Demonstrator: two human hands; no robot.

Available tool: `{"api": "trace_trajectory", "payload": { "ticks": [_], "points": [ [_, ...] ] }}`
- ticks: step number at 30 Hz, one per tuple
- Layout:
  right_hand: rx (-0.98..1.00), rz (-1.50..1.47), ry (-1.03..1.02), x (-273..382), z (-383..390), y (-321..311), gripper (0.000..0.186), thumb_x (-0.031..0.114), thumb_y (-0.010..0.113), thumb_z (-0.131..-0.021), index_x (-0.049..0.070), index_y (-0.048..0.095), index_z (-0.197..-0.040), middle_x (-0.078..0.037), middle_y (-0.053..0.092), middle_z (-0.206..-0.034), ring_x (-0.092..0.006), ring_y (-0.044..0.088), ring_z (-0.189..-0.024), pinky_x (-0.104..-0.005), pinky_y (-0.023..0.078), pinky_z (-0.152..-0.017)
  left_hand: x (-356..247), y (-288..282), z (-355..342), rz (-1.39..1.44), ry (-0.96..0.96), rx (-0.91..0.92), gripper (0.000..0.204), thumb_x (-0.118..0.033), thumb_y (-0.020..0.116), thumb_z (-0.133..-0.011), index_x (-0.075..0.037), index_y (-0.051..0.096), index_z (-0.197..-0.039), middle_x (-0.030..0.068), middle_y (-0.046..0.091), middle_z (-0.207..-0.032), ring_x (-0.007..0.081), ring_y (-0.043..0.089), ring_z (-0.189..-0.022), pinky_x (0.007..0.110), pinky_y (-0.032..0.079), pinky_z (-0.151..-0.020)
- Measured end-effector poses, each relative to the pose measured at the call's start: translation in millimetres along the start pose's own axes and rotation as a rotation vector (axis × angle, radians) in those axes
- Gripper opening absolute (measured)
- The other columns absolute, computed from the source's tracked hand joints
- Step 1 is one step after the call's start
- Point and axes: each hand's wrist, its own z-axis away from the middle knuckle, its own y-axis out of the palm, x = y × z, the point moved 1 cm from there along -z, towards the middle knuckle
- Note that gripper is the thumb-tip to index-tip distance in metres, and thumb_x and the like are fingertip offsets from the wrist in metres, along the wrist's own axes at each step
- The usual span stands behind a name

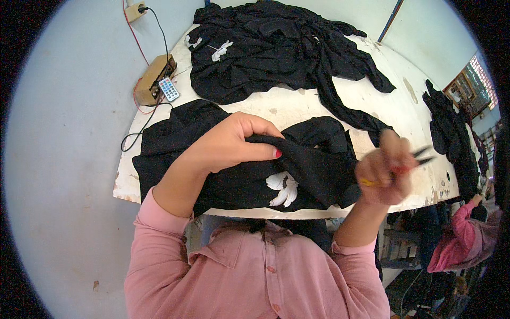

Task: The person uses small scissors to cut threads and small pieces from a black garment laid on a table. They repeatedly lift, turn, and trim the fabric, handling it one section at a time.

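Observation:
A black garment (234, 183) with a white flower patch (287, 192) lies spread along the near side of the table. My left hand (226, 141) pinches a raised fold of its cloth between thumb and fingers. To the right, my right hand (387, 173) is closed around thread snips (423, 155) with red and yellow on the handles. Their dark blades point away to the right, slightly apart. Motion blurs this hand and the snips, which are held beyond the garment's right end.
A pile of black garments (255, 58) with white flowers covers the table's far side, one sleeve trailing toward my right hand. At left are a wooden box (151, 85), a remote control (169, 89) and cables. More black cloth (451, 138) hangs at right, near a person in pink (462, 239).

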Motion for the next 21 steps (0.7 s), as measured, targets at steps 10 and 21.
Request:
{"api": "trace_trajectory", "payload": {
  "ticks": [10,21],
  "points": [
    [-0.056,1.456,-0.292,6,4,-8,0.024,-0.001,0.071,-0.074,0.005,0.068,-0.097,-0.004,0.064,-0.094,-0.0176,0.062,-0.076,-0.0236,0.047,-0.062,-6,8,-7,0.117,-0.029,0.054,0.023,-0.009,0.073,-0.079,0.002,0.069,-0.099,0.0037,0.069,-0.089,0.008,0.06,-0.079,0.022,0.048,-0.074],
    [0.095,1.261,-0.016,-54,-10,15,0.012,-0.003,0.065,-0.075,0.002,0.065,-0.085,-0.009,0.063,-0.078,-0.0187,0.06,-0.066,-0.0247,0.046,-0.061,-10,12,-5,-0.167,0.027,0.02,0.023,-0.013,0.072,-0.082,0.003,0.07,-0.098,0.0033,0.069,-0.086,0.006,0.057,-0.079,0.023,0.047,-0.072]
  ]
}}
